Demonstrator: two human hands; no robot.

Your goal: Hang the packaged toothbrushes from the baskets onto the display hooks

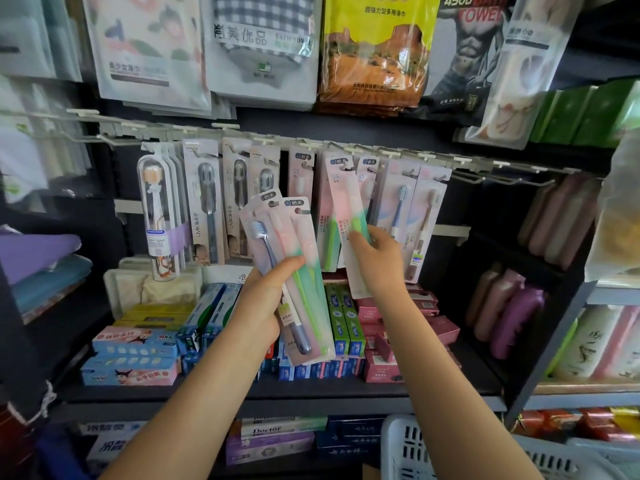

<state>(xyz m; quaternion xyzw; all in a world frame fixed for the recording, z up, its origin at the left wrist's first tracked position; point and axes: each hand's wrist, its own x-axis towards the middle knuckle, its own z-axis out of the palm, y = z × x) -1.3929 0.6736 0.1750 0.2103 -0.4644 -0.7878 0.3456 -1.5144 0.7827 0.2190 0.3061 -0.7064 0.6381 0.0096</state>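
Observation:
My left hand point(265, 299) grips a fanned bundle of packaged toothbrushes point(294, 271), pink and green cards with one blue brush in front. My right hand point(379, 258) holds the lower end of a single pink-and-green toothbrush pack point(346, 202), raised with its top at the row of display hooks point(349, 148). More toothbrush packs point(207, 202) hang from that hook rail. Empty hooks point(502, 176) stick out at the right end of the rail. A white slotted basket point(412, 452) sits at the bottom right.
Toothpaste boxes point(138, 355) are stacked on the dark shelf point(311, 389) under the hooks. Towel packs point(263, 46) hang above the rail. Pink and purple bottles point(505, 313) stand to the right, folded cloths point(38, 251) to the left.

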